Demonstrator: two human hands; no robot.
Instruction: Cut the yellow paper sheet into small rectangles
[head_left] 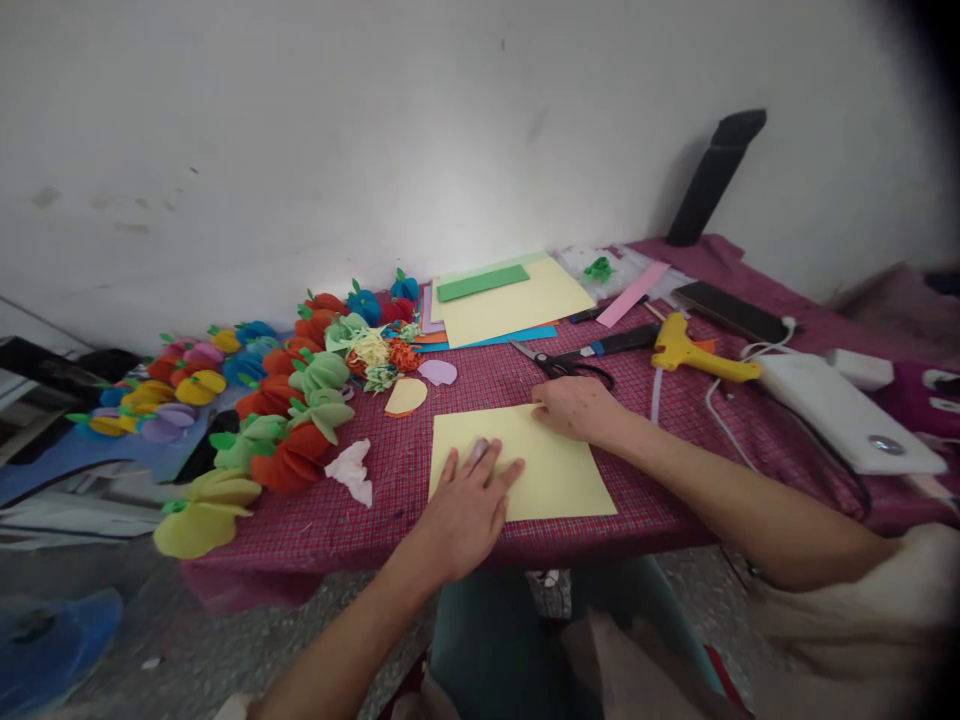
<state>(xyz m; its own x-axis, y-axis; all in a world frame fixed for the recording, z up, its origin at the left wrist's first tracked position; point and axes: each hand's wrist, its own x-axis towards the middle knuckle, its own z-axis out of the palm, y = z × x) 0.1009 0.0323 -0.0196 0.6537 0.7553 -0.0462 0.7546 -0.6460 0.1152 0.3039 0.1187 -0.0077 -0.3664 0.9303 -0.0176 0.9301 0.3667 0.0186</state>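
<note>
A pale yellow sheet of paper (pixel 555 470) lies flat near the front edge of the table. My left hand (pixel 469 505) rests on its left part, palm down with the fingers spread. At the sheet's far edge, my right hand (pixel 576 408) is closed on the paper, its fingers curled and the fingertips partly hidden. Just beyond that hand lie black-handled scissors (pixel 574 368), their blades pointing to the back left. Left of the sheet are a cut yellow paper piece (pixel 406 397), a lilac piece (pixel 437 372) and a crumpled white scrap (pixel 352 470).
Several colourful paper pumpkins (pixel 274 420) crowd the table's left side. Stacked sheets (pixel 517 300) with a green strip (pixel 482 283) lie at the back. A yellow glue gun (pixel 694 350), a pink strip (pixel 632 294), a dark phone (pixel 730 311) and a white device (pixel 847 410) with cables are right.
</note>
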